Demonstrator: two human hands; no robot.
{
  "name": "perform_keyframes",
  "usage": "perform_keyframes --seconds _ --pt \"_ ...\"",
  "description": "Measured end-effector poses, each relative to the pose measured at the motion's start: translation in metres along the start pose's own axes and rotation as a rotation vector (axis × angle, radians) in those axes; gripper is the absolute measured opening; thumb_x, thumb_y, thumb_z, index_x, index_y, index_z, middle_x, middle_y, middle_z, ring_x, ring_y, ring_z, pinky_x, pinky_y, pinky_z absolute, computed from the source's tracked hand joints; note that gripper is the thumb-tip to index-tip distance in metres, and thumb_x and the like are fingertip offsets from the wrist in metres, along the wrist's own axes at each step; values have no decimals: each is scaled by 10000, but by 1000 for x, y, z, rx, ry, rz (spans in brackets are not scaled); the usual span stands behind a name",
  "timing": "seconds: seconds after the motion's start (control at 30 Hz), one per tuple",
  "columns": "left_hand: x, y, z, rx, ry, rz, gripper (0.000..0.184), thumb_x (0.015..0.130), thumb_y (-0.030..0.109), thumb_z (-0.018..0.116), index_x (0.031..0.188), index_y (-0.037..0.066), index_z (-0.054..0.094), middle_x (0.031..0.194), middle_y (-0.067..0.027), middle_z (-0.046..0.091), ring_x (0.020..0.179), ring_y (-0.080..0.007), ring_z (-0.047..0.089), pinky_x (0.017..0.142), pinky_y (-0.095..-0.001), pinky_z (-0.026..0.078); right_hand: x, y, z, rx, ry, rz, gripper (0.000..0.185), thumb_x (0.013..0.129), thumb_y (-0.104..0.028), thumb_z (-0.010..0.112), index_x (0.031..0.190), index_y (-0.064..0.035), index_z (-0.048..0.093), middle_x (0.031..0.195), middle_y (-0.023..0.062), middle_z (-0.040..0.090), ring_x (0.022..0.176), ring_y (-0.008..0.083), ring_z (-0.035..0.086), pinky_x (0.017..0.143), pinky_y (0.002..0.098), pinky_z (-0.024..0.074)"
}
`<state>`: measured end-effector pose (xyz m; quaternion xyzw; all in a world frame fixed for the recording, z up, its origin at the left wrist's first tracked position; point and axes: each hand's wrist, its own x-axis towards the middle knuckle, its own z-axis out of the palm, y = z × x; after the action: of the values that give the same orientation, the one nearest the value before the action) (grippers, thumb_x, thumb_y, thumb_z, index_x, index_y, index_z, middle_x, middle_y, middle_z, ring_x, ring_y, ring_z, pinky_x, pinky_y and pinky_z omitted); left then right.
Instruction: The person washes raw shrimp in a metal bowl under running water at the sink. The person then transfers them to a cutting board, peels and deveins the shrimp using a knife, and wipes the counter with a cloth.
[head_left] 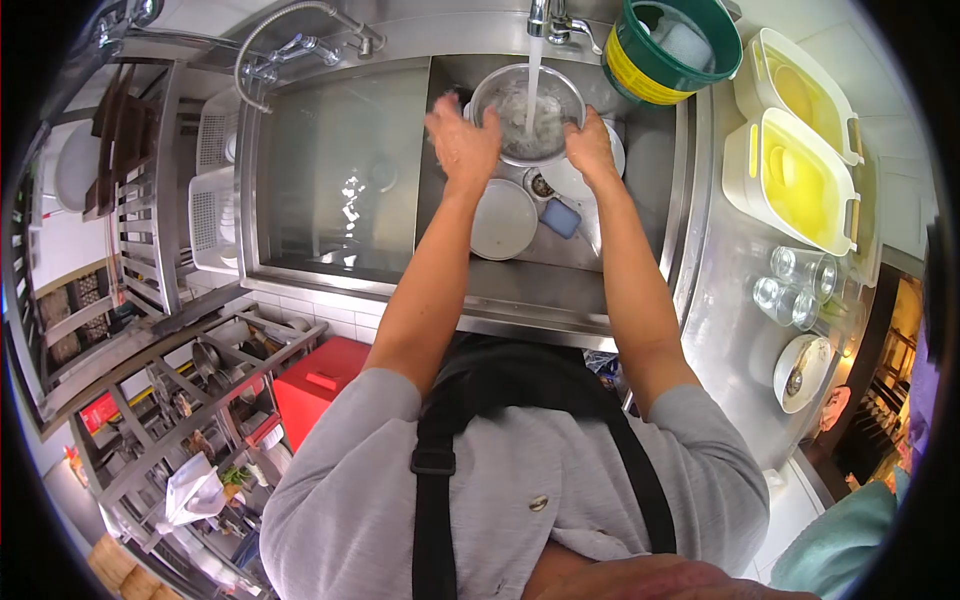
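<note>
Just gripping a bowl (564, 100) around 4 o'clock with the right hand (592, 150), under the running tap (539, 18), with left hand (466, 143) kinda open near 8.

Round metal bowl under running water
The wide silver-grey bowl (575, 105) sits mouth up and roughly level in the upper part of the right-hand sink compartment (650, 190), its circular rim facing the camera. A clear stream of water (534, 72) drops straight into it, landing near the middle, where the water inside looks whitish and churned. The inner wall is wet and shiny; its floor is hidden by the splash. Whether its base is raised or rests on something below cannot be told from this angle.
</note>
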<state>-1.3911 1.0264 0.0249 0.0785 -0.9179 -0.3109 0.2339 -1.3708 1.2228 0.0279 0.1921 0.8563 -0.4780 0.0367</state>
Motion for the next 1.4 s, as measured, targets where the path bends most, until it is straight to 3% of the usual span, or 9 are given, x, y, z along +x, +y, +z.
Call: perform_keyframes --seconds 0.17,0.27,0.37,0.57,0.8,1.0,1.13,1.23,1.4 --pt "-16 -38 8 -329 -458 -449 327 929 143 666 1148 -100 655 925 -255 725 613 -287 705 556 -426 587 4 -24 -17 225 -32 82 750 1002 -341 713 1532 118 449 1499 334 566 1414 388 561 1179 421 436" --pt "-7 15 -54 -402 -583 -597 364 932 127 650 1210 -108 650 1095 -360 719 1039 -472 733 899 -524 563 37 -18 -5 592 153 -116 848 1006 -385 755 1582 117 386 1591 335 474 1504 331 479 1217 391 395" --pt "-26 -29 -32 -378 -506 -511 350 938 108 641 1209 -113 646 1033 -324 731 911 -414 758 787 -493 589 75 -55 1 978 246 -341 869 993 -264 780 1614 125 313 1680 316 359 1551 322 414 1254 395 345" --pt "-42 -27 -67 -423 -499 -570 326 944 103 635 1186 -116 647 973 -276 742 734 -351 752 711 -479 594 91 -112 -43 15 58 14 854 927 -242 794 1568 146 384 1642 336 415 1528 385 446 1214 443 407" --pt "-72 -53 -86 -533 -478 -646 297 963 79 613 1196 -102 642 871 -223 724 612 -283 717 528 -419 570 132 -17 8 1195 159 214 655 896 -94 828 1433 80 497 1412 168 596 1295 291 592 1076 484 486" --pt "-85 -70 -100 -612 -438 -619 292 1007 83 582 1252 -74 609 838 -117 676 532 -150 578 445 -324 491 140 -70 -9 1244 156 -24 371 948 -39 752 1287 17 612 1312 110 622 1158 196 588 994 399 489" --pt "-87 -75 -103 -574 -451 -606 310 1000 121 574 1222 -91 617 806 -193 705 528 -258 677 497 -411 561 136 -77 -14 901 235 -210 238 983 -109 751 1171 30 705 1088 69 720 978 165 653 863 325 525" --pt "-84 -52 -118 -555 -429 -647 312 1014 139 565 1226 -84 616 769 -189 694 510 -255 669 497 -412 558 38 -69 -5 363 -222 -379 275 1035 -202 730 1263 -48 740 1284 96 721 1142 154 661 939 331 549" --pt "-85 -37 -127 -506 -431 -605 317 1052 170 543 1256 -64 608 710 -186 669 506 -256 669 494 -402 556 -75 -53 47 -395 -389 -740 547 962 -337 766 1454 -130 643 1407 279 621 1375 399 556 1142 514 458"
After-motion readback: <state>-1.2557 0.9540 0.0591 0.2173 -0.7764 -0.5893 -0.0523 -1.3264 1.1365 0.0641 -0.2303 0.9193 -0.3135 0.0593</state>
